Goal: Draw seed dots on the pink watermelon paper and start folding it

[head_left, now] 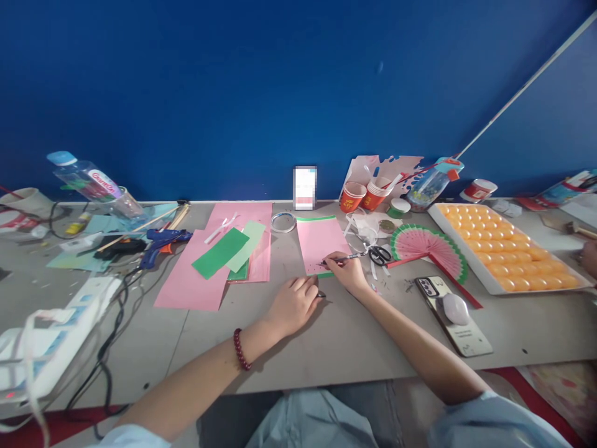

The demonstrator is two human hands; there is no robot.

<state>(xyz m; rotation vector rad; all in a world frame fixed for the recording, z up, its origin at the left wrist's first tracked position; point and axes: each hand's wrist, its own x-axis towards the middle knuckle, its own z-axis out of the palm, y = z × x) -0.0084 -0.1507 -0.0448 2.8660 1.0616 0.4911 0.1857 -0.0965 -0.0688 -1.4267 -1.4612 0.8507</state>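
My right hand (pixel 346 272) pinches a black pen (pixel 330 261), its tip on a pink sheet (pixel 321 239) with green strips along its far and near edges. Small dark marks dot the sheet's lower part. Just below the near edge, my left hand (pixel 295 303) rests on the table with fingers curled. A small black piece like a pen cap (pixel 321 295) sticks out by its thumb side. Black-handled scissors (pixel 379 255) lie right of the pen hand, beside a pink and green pleated paper fan (pixel 428 244).
Pink paper (pixel 191 280) and a green strip (pixel 220 254) lie left, near a blue glue gun (pixel 163 242) and a power strip (pixel 65 336). Tape (pixel 283 222), red cups (pixel 353 197), a phone (pixel 454 320) and a tray of orange balls (pixel 513 249) stand around.
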